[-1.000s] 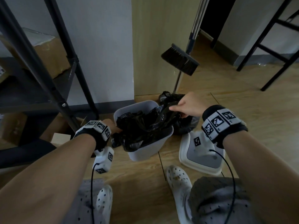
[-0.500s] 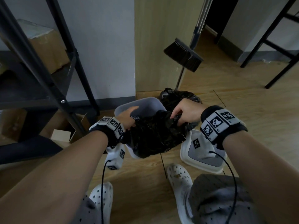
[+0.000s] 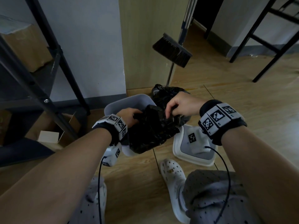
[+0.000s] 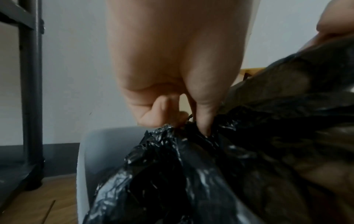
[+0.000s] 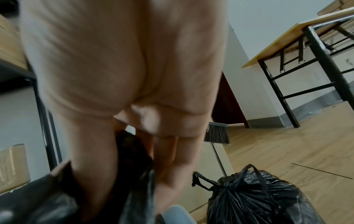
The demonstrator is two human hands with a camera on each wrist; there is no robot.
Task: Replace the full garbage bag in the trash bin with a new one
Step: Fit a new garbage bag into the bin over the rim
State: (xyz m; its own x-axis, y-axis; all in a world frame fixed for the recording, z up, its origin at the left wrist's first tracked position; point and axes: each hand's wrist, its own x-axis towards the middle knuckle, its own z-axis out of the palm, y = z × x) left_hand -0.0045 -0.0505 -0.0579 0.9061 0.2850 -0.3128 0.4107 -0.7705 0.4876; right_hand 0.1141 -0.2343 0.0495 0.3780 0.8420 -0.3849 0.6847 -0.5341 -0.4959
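A pale grey trash bin (image 3: 127,102) stands on the wood floor before me. A new black garbage bag (image 3: 150,131) hangs crumpled over its near rim. My left hand (image 3: 129,116) pinches the bag's edge on the left (image 4: 172,125). My right hand (image 3: 179,105) grips the bag's edge on the right, the plastic caught between thumb and fingers (image 5: 134,151). The full, tied black bag (image 5: 254,197) sits on the floor just behind the bin to the right (image 3: 163,96).
The bin's lid (image 3: 192,146) lies flat on the floor to the right of the bin. A broom (image 3: 173,49) leans on the wooden panel behind. A black metal shelf (image 3: 53,65) with cardboard boxes stands left. Black table legs (image 3: 267,46) are at far right.
Both hands have drawn closer together over the bin, bunching the new bag up between them. The left hand rose from the bin's left rim to the bag's top.
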